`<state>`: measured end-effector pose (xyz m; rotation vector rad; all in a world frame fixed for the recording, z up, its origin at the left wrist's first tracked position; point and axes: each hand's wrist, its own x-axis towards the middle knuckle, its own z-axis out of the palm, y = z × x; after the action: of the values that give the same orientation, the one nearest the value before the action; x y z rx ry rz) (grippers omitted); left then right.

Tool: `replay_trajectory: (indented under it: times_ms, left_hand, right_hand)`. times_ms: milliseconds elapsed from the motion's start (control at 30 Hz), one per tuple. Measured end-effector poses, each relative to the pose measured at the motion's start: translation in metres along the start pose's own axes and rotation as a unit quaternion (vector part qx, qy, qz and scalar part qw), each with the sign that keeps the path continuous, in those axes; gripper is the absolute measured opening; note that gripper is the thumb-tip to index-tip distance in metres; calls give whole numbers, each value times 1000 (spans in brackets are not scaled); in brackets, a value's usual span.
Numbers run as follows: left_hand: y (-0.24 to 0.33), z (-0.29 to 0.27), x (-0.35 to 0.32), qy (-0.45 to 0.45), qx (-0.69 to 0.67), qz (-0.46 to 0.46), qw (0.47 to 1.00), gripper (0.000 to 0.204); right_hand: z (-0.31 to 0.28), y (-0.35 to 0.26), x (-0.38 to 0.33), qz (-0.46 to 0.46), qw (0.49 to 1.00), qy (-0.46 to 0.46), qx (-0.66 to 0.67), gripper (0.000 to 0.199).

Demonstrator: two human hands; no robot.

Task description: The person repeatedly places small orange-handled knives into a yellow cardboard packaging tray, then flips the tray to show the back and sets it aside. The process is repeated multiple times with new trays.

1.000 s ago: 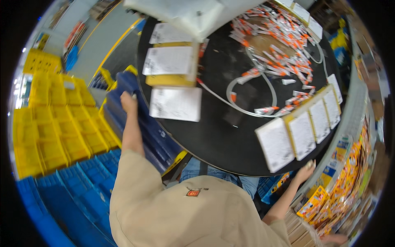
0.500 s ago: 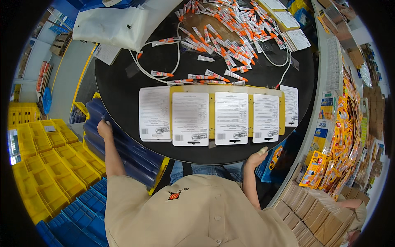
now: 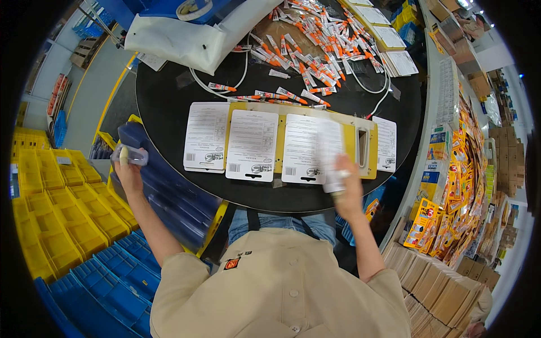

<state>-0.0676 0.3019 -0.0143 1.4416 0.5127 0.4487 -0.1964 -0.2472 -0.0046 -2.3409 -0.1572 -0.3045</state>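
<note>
Above the bin of clear bluish plastic (image 3: 169,197), my left hand (image 3: 128,168) is closed on a small clear plastic blister shell (image 3: 135,156). My right hand (image 3: 349,188) grips a white printed card (image 3: 331,152), smeared by motion, over the right part of a yellow fixture board (image 3: 369,163). Beside the card, an open slot (image 3: 362,141) shows in the board. Further white cards lie along the board: one at its left end (image 3: 204,135), two in the middle (image 3: 251,143) (image 3: 298,147), and one at the right end (image 3: 385,141).
Many small white tubes with orange caps (image 3: 310,50) are heaped on the round black table (image 3: 163,107). White cables (image 3: 246,70) loop behind the board. Yellow bins (image 3: 67,208) and blue bins (image 3: 124,270) stand to the left; orange-yellow packs (image 3: 422,222) and cardboard (image 3: 434,281) lie to the right.
My left hand has risen from the bin's plastic and now shows a clear blister shell. My right hand has left the table edge and lifted a card, baring the slot in the board.
</note>
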Motion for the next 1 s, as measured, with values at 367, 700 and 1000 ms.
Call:
replay_trajectory:
  times_ms: [367, 700, 1000]
  left_hand:
    - [109, 205, -124, -308, -5, 91, 947, 39]
    - [34, 364, -254, -621, 155, 40, 767, 39]
    - [-40, 435, -303, -568, 352, 150, 729, 41]
  right_hand:
    - [100, -61, 75, -293, 956, -12, 13, 35]
    - [-191, 217, 73, 132, 688, 697, 155, 37]
    - [-79, 293, 259, 107, 956, 272, 25, 23]
